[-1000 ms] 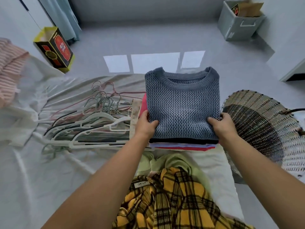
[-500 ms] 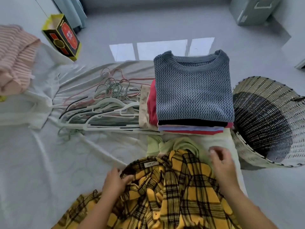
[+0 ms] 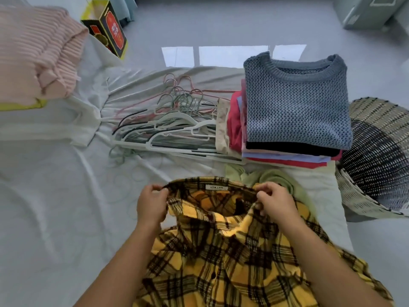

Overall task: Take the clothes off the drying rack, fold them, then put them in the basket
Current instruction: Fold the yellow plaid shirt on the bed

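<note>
A yellow and black plaid shirt (image 3: 221, 251) lies in front of me on the white sheet (image 3: 55, 207), collar away from me. My left hand (image 3: 151, 204) pinches the collar at its left end and my right hand (image 3: 275, 202) pinches it at its right end. Beyond the shirt stands a stack of folded clothes topped by a blue-grey knit sweater (image 3: 296, 107). A woven basket (image 3: 376, 156) lies tipped on its side to the right of the stack. A light green garment (image 3: 276, 178) lies crumpled between shirt and stack.
A pile of several hangers (image 3: 168, 127) lies left of the folded stack. A pink ribbed garment (image 3: 37, 52) sits at the far left. A yellow and black box (image 3: 106, 27) stands on the floor behind, and a grey bin (image 3: 363, 12) at the top right.
My hands left the folded sweater stack, came back to the plaid shirt, and now grip its collar at both ends. The view has tilted down and left.
</note>
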The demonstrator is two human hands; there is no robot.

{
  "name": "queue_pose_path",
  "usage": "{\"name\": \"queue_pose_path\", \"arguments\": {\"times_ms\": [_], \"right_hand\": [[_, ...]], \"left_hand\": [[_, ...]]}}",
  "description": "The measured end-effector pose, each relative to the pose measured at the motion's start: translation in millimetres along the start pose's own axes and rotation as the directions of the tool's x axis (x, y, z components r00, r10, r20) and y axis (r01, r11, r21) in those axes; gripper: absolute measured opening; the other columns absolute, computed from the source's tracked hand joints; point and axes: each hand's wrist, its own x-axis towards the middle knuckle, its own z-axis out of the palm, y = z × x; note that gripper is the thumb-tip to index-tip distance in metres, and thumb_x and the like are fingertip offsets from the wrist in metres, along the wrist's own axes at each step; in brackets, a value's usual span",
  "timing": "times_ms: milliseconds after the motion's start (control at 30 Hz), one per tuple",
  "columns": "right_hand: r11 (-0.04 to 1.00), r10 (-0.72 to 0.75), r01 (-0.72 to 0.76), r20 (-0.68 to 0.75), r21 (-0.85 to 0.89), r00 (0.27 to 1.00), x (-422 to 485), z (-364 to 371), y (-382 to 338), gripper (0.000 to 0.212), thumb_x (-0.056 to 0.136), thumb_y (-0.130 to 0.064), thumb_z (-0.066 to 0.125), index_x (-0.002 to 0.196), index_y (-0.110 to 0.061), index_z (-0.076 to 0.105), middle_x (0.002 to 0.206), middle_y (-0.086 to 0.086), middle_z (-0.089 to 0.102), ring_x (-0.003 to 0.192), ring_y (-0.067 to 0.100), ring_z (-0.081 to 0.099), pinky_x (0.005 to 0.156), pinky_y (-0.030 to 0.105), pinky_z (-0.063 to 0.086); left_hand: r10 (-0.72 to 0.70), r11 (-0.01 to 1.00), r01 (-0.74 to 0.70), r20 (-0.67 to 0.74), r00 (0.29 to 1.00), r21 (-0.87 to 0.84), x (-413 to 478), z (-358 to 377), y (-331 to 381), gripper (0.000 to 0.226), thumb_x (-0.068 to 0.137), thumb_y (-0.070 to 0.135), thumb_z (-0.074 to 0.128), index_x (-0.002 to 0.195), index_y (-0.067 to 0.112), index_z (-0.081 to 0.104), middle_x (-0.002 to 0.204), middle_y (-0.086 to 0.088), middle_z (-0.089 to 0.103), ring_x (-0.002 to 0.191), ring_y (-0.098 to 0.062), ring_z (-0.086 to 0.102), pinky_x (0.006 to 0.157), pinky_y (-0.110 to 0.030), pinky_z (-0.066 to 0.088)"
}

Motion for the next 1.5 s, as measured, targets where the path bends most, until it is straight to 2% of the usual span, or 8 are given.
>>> {"name": "queue_pose_path", "arguments": {"times_ms": [133, 300, 433, 767, 900, 1033, 1267, 1500], "right_hand": [[0.794, 0.070, -0.102, 0.076, 0.599, 0.995, 20, 6, -14, 0.024, 0.095, -0.001, 0.047, 0.117, -0.006, 0.049, 0.103, 0.011, 0.059, 0.092, 0.022, 0.063, 0.080, 0.028, 0.057], [0.988, -0.014, 0.005, -0.054, -0.153, 0.998, 32, 10, 17, 0.029, 0.095, -0.013, 0.049, 0.122, -0.008, 0.057, 0.116, 0.006, 0.056, 0.117, 0.026, 0.050, 0.094, 0.030, 0.037], [0.887, -0.123, 0.079, -0.068, -0.455, 0.990, 46, 14, 27, 0.039, 0.096, -0.029, 0.049, 0.129, -0.008, 0.051, 0.129, 0.013, 0.054, 0.119, 0.031, 0.048, 0.094, 0.036, 0.039], [0.763, -0.062, 0.206, 0.248, -0.613, 0.967, 47, -3, 13, 0.010, 0.091, -0.024, 0.059, 0.091, -0.014, 0.061, 0.088, 0.004, 0.060, 0.080, 0.021, 0.052, 0.059, 0.026, 0.036], [0.952, -0.145, 0.158, 0.068, -0.263, 0.987, 30, -23, 8, 0.014, 0.094, -0.020, 0.054, 0.089, -0.010, 0.062, 0.088, 0.007, 0.060, 0.086, 0.026, 0.053, 0.065, 0.032, 0.037], [0.988, -0.144, 0.133, -0.173, -0.073, 0.974, 10, -37, 1, 0.024, 0.099, -0.023, 0.044, 0.092, -0.005, 0.057, 0.082, 0.005, 0.053, 0.084, 0.023, 0.048, 0.062, 0.028, 0.034], [0.971, -0.218, 0.188, -0.222, -0.149, 0.950, -28, -40, -24, 0.017, 0.098, -0.021, 0.045, 0.095, -0.010, 0.058, 0.087, 0.009, 0.056, 0.078, 0.019, 0.048, 0.058, 0.025, 0.032], [0.970, -0.242, 0.238, -0.120, -0.050, 0.963, -63, -15, -49, 0.021, 0.098, -0.025, 0.045, 0.080, -0.023, 0.056, 0.078, -0.002, 0.055, 0.077, 0.019, 0.049, 0.065, 0.031, 0.037]], "left_hand": [[-0.063, 0.822, 0.253, 0.359, 0.931, -0.511, 3, -5, 21, 0.009, 0.098, 0.015, 0.044, 0.099, 0.010, 0.051, 0.088, -0.013, 0.067, 0.067, -0.017, 0.068, 0.053, -0.024, 0.055], [-0.100, 0.949, 0.040, 0.178, 0.979, 0.312, 23, 2, -40, 0.023, 0.092, 0.031, 0.056, 0.094, 0.008, 0.054, 0.102, -0.013, 0.062, 0.087, -0.022, 0.057, 0.072, -0.032, 0.043], [-0.190, 0.888, 0.062, 0.242, 0.951, 0.456, 28, 10, -63, 0.040, 0.085, 0.047, 0.060, 0.101, 0.011, 0.051, 0.095, -0.003, 0.057, 0.091, -0.021, 0.055, 0.071, -0.030, 0.040], [-0.417, 0.839, 0.511, 0.382, 0.825, -0.188, 33, -32, -63, 0.014, 0.093, 0.021, 0.056, 0.088, 0.007, 0.054, 0.083, -0.013, 0.062, 0.074, -0.025, 0.060, 0.064, -0.035, 0.051], [-0.527, 0.735, 0.651, 0.445, 0.724, -0.189, 33, -57, -70, 0.035, 0.093, 0.033, 0.054, 0.098, -0.001, 0.062, 0.081, -0.018, 0.066, 0.074, -0.030, 0.063, 0.065, -0.037, 0.054], [-0.431, 0.900, 0.415, 0.399, 0.810, 0.129, 41, -85, -69, 0.025, 0.088, 0.024, 0.062, 0.092, 0.001, 0.068, 0.075, -0.014, 0.069, 0.071, -0.026, 0.065, 0.063, -0.031, 0.055], [-0.071, 0.992, 0.025, 0.395, 0.916, 0.120, 64, -166, -37, 0.009, 0.086, 0.015, 0.064, 0.084, 0.009, 0.058, 0.074, -0.008, 0.057, 0.069, -0.019, 0.053, 0.062, -0.029, 0.042], [0.001, 1.000, 0.012, 0.426, 0.905, -0.029, 35, -242, -42, 0.005, 0.087, 0.008, 0.060, 0.087, 0.011, 0.056, 0.081, -0.013, 0.062, 0.067, -0.022, 0.057, 0.055, -0.027, 0.047]]}}
